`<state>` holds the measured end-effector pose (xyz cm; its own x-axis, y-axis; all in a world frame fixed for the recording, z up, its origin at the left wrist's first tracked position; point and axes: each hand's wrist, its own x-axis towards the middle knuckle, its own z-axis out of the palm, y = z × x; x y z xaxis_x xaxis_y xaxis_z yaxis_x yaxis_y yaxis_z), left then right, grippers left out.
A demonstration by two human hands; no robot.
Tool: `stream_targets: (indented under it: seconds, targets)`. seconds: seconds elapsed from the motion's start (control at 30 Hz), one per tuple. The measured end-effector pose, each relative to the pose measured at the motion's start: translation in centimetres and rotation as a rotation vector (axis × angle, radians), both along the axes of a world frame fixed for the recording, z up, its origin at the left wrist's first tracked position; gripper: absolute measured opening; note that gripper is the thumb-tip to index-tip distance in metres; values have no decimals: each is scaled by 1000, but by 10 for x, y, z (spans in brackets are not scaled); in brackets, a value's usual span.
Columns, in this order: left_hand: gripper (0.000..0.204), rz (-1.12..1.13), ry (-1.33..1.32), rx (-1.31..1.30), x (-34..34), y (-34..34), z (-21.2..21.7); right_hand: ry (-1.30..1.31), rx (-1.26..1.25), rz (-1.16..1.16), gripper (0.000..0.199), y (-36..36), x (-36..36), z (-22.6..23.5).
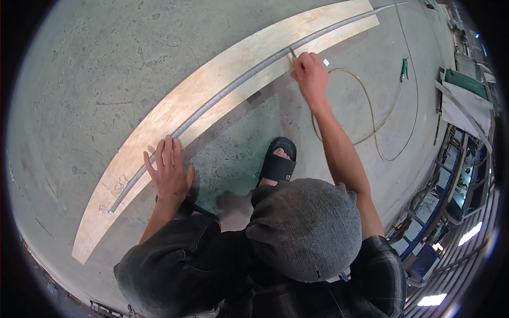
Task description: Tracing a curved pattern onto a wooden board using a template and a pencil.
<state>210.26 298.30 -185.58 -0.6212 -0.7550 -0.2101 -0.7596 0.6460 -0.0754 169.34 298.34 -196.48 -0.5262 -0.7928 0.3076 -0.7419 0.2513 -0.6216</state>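
Note:
A long, pale plywood board [222,63] lies on the floor, running from lower left to upper right. Along it stretches a thin grey rod [233,86], narrowing at its upper right end. My left hand [169,167] is spread with its fingertips pressing on the rod near the lower left end. Further up, my right hand [310,77] is closed around a slim dark pen-like stick [292,52], whose tip points at the rod's edge. My fingers hide most of the stick, so its exact kind is unclear. Handwritten marks show on the board near the rod's lower end.
A thin yellowish hose [366,93] loops over the floor to the right, ending at a green air blow gun [404,69]. Metal racks [432,204] with stored material line the right side. My sandalled foot [278,161] stands beside the board.

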Motion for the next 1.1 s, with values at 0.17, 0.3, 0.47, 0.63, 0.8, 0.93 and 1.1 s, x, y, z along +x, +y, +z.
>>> stream_targets:
  seconds: [0.17, 0.3, 0.47, 0.63, 0.8, 0.93, 1.1]
  targets:
    - [82, -11, 18, -3, 1, -3, 2, 177, 73, 267, 13, 11, 42, 0]
    - [83, -9, 27, -13, 3, -6, 2, -176, 46, 268, 12, -3, 25, 17]
    - [85, -20, 37, -20, 7, -6, -1, -457, 83, -22, 17, -8, -10, 4]
    - [85, -4, 33, -3, 15, -5, 0, 132, 8, 93, 12, -2, 41, 3]
    - [84, 8, 31, 6, 16, -5, 1, 60, -115, 194, 9, 1, 76, 8]
    - [86, 1, 6, 3, 18, -5, -2, -94, -5, 3, 8, 3, 68, 3]
    - [86, 7, 4, -9, 26, -2, -2, 72, -113, 466, 16, 15, 120, 5]
